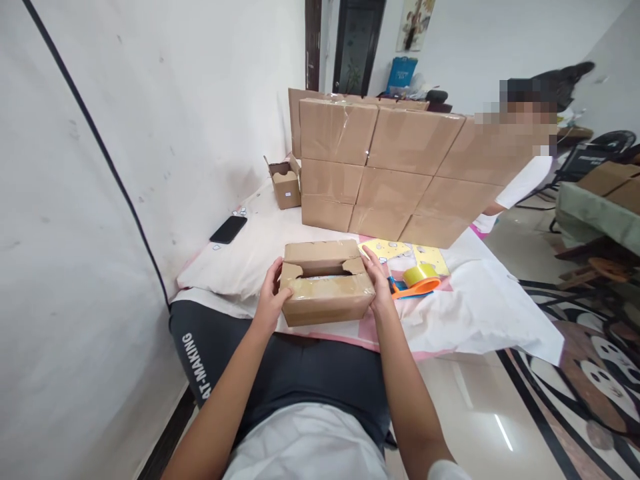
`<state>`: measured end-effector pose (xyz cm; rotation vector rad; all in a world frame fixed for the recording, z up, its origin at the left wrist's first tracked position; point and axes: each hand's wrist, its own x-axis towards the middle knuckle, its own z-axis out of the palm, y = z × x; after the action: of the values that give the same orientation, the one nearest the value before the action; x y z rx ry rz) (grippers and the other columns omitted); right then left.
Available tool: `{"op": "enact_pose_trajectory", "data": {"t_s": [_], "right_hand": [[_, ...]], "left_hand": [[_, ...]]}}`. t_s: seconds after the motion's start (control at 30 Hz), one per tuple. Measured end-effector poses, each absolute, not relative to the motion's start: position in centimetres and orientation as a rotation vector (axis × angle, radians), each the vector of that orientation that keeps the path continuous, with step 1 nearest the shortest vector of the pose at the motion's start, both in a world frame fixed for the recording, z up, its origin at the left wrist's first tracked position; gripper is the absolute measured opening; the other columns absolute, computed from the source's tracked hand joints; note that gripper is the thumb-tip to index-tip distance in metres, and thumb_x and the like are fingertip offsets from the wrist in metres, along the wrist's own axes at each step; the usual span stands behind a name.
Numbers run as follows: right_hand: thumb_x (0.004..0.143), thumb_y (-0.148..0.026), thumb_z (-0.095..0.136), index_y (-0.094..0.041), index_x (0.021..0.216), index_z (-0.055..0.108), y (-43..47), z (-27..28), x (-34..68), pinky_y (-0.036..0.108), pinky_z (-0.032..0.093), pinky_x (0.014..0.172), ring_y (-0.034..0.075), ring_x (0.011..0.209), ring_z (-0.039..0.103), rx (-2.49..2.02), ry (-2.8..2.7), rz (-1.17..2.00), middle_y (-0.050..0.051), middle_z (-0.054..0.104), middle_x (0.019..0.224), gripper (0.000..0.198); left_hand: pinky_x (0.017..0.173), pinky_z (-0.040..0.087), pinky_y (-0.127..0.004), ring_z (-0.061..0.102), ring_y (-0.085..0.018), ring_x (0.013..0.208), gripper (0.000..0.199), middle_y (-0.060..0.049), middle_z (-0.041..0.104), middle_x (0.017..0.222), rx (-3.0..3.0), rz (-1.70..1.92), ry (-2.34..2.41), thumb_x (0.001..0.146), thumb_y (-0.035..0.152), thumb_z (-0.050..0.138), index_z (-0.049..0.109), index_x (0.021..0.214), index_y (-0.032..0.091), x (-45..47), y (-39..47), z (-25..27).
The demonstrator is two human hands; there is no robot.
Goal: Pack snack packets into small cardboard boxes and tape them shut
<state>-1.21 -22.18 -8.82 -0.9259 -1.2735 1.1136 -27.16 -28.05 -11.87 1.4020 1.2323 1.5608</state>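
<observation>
"Box (327,309) first: where is it?"

"Right in front of the person's lap, near the edge of the white cloth (480,313), with the stack (395,177) beyond it. I can't tell whether its base rests on the cloth or is slightly lifted."

"And the hands?"

"Both are on it. The left hand (271,293) grips the left end, its thumb over the front top edge. The right hand (379,279) is spread along the right end, so the box sits held between them."

"How would it handle?"

"Fairly stiff in the walls, I'd judge, being cardboard, and softer at the top, where a gap lies between the flaps. Something pale shows inside, too hidden to name, so the weight is a guess: probably light to moderate."

"Slippery?"

"Perhaps a little on the front, where it shines like clear film. The two ends look the best hold, palms flat and low. I'd avoid pulling on the flaps; they could bend or tear."

"Anything close by?"

"Tape (421,274), just beyond the right hand."
</observation>
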Motion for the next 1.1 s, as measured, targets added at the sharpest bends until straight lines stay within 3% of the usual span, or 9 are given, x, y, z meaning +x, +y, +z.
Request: {"op": "enact_pose_trajectory", "data": {"t_s": [0.2, 0.33, 0.43, 0.5, 0.67, 0.77, 0.87, 0.97, 1.1], "right_hand": [[0.091, -0.047, 0.054, -0.022, 0.135, 0.055, -22.3, -10.0, -1.7, 0.045, 0.047, 0.109, 0.025, 0.118, 0.064, -0.909, -1.243, 0.906, 0.010, 0.069, 0.122, 0.050], [0.092, -0.044, 0.050, -0.022, 0.112, 0.064, -22.3, -9.8, -1.5, 0.047, 0.046, 0.107, 0.026, 0.106, 0.066, -0.885, -1.340, 0.809, 0.007, 0.073, 0.095, 0.032], [0.092, -0.042, 0.051, -0.022, 0.104, 0.065, -22.2, -9.6, -1.6, 0.047, 0.047, 0.105, 0.026, 0.106, 0.067, -0.910, -1.366, 0.755, 0.007, 0.073, 0.094, 0.028], [0.092, -0.041, 0.050, -0.021, 0.103, 0.066, -22.3, -9.7, -1.6, 0.046, 0.048, 0.105, 0.026, 0.107, 0.067, -0.925, -1.335, 0.689, 0.008, 0.074, 0.097, 0.028], [0.086, -0.039, 0.056, -0.019, 0.100, 0.059, -23.3, -10.8, 1.6, 0.043, 0.048, 0.104, 0.022, 0.106, 0.063, -1.190, -0.930, 0.239, 0.008, 0.065, 0.105, 0.024], [0.082, -0.038, 0.057, -0.020, 0.105, 0.047, -23.1, -11.6, 6.1, 0.043, 0.044, 0.109, 0.021, 0.113, 0.056, -1.267, -0.713, 0.135, 0.008, 0.053, 0.115, 0.031], [0.077, -0.042, 0.059, -0.020, 0.106, 0.041, -21.7, -12.1, 9.8, 0.043, 0.050, 0.103, 0.020, 0.104, 0.059, -1.338, -0.639, 0.201, 0.006, 0.052, 0.108, 0.040], [0.074, -0.046, 0.065, -0.017, 0.121, 0.041, -20.2, -12.5, 10.8, 0.042, 0.055, 0.096, 0.022, 0.101, 0.062, -1.401, -0.676, 0.314, 0.008, 0.057, 0.109, 0.060], [0.075, -0.046, 0.071, -0.012, 0.146, 0.034, -20.3, -13.1, 8.9, 0.039, 0.052, 0.098, 0.027, 0.116, 0.060, -1.483, -0.744, 0.299, 0.018, 0.055, 0.132, 0.087]], "left_hand": [[0.120, 0.042, -0.044, 0.034, -0.027, 0.153, 0.080, -0.008, 0.031, 0.167, 1.654, 1.605, 1.352, 0.085, 0.019, 0.053, 0.027, 0.161, 0.028, -27.8, -28.6, -11.0], [0.126, 0.026, -0.054, 0.050, -0.023, 0.143, 0.063, -0.004, 0.061, 0.146, 2.219, 1.342, 1.515, 0.087, 0.009, 0.042, 0.052, 0.146, 0.027, -27.3, -29.7, -8.7], [0.127, 0.018, -0.060, 0.058, -0.024, 0.135, 0.050, -0.002, 0.069, 0.135, 2.396, 1.048, 1.585, 0.094, 0.015, 0.042, 0.060, 0.138, 0.029, -26.5, -30.2, -7.0], [0.127, 0.014, -0.064, 0.056, -0.030, 0.137, 0.041, -0.004, 0.067, 0.138, 2.421, 0.964, 1.630, 0.096, 0.033, 0.055, 0.063, 0.136, 0.029, -26.0, -30.4, -6.5], [0.127, 0.014, -0.064, 0.053, -0.034, 0.140, 0.059, -0.007, 0.063, 0.143, 2.425, 0.820, 1.725, 0.086, 0.055, 0.071, 0.063, 0.137, 0.027, -25.4, -30.4, -6.4], [0.128, 0.014, -0.060, 0.052, -0.030, 0.141, 0.051, -0.003, 0.064, 0.142, 2.461, 0.776, 1.766, 0.091, 0.056, 0.066, 0.066, 0.134, 0.029, -25.7, -29.4, -5.8], [0.128, 0.017, -0.057, 0.053, -0.029, 0.140, 0.046, -0.002, 0.064, 0.142, 2.511, 0.693, 1.748, 0.094, 0.054, 0.063, 0.065, 0.134, 0.031, -26.3, -27.7, -4.9], [0.125, 0.027, -0.056, 0.050, -0.028, 0.142, 0.055, -0.001, 0.056, 0.151, 2.547, 0.516, 1.672, 0.091, 0.047, 0.069, 0.057, 0.143, 0.033, -27.0, -26.3, -4.4], [0.122, 0.034, -0.052, 0.044, -0.027, 0.147, 0.066, 0.000, 0.048, 0.157, 2.596, 0.424, 1.648, 0.088, 0.038, 0.074, 0.049, 0.149, 0.032, -27.8, -25.3, -4.9]]}}
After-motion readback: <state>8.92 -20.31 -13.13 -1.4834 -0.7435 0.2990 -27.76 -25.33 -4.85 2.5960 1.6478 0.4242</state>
